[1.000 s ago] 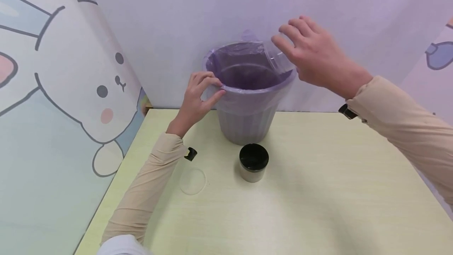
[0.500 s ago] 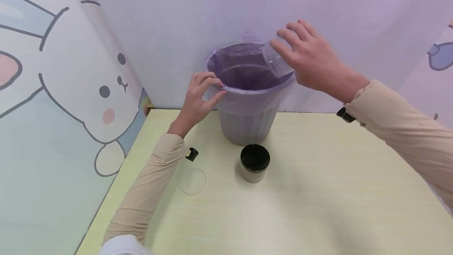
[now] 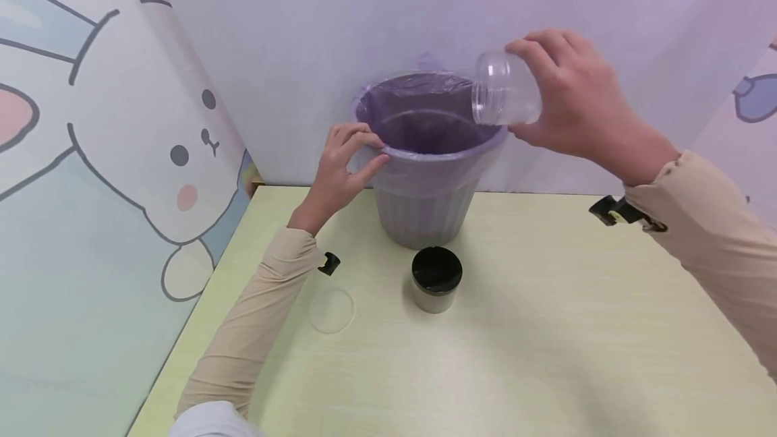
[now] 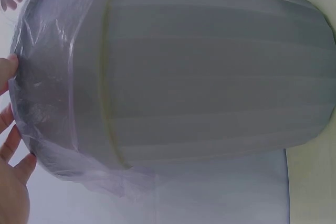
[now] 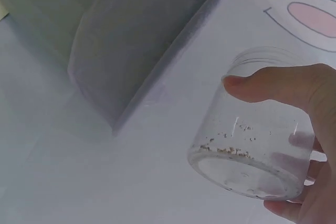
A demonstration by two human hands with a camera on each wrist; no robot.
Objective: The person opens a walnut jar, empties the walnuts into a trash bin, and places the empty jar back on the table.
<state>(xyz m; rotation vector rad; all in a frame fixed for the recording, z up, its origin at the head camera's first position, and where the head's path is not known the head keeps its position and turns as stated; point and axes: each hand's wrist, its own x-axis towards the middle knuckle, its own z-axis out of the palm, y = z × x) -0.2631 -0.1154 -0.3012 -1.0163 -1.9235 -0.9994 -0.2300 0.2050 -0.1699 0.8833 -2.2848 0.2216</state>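
Observation:
My right hand [image 3: 577, 96] grips a clear jar [image 3: 506, 88] that lies nearly on its side, its threaded mouth facing left over the right rim of the trash can. Small brown crumbs [image 5: 233, 151] cling inside near the jar's base in the right wrist view. The trash can [image 3: 425, 214] is light purple, ribbed, and lined with a purple plastic bag [image 4: 50, 77] folded over the rim. With thumb and fingers, my left hand [image 3: 340, 170] pinches the can's front-left rim, liner included.
On the pale yellow table [image 3: 546, 329], a small container with a black top [image 3: 436, 278] stands in front of the can. Left of it lies a thin clear ring-like disc [image 3: 332, 311]. A wall [image 3: 291, 52] rises right behind the can, and a rabbit-patterned wall stands at left.
My right hand has drawn the jar back to the right and up from the can's opening, so more of the jar shows. The left hand stays on the rim.

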